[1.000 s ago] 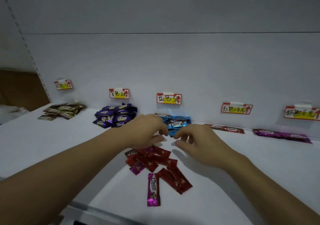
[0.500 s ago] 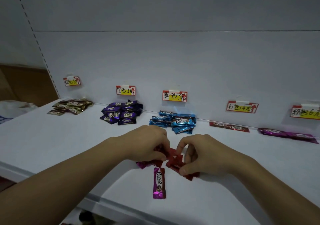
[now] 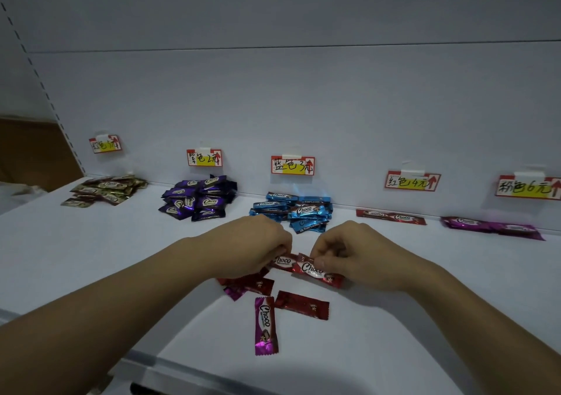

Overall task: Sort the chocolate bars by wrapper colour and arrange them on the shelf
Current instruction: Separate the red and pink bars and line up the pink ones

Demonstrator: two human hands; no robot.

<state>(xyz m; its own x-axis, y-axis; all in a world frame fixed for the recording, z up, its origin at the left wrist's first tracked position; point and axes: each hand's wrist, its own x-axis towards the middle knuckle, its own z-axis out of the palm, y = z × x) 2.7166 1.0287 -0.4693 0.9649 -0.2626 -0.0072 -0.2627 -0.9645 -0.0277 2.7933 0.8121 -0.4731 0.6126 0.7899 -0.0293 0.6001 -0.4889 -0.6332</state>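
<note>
Our left hand (image 3: pixel 258 242) pinches a red bar (image 3: pixel 283 261) and our right hand (image 3: pixel 352 252) pinches a second red bar (image 3: pixel 315 270). Both bars sit just in front of the blue pile (image 3: pixel 299 212), logos up, long axes running left to right, the second dipping rightward. Further in front of the blue pile, a pink bar (image 3: pixel 265 324) points front to back, near the front edge of the shelf (image 3: pixel 91 258). Bare shelf spreads in front of the pile on either side, and sorted red bars (image 3: pixel 391 217) lie to its right, lengthwise along the back wall (image 3: pixel 303 106).
</note>
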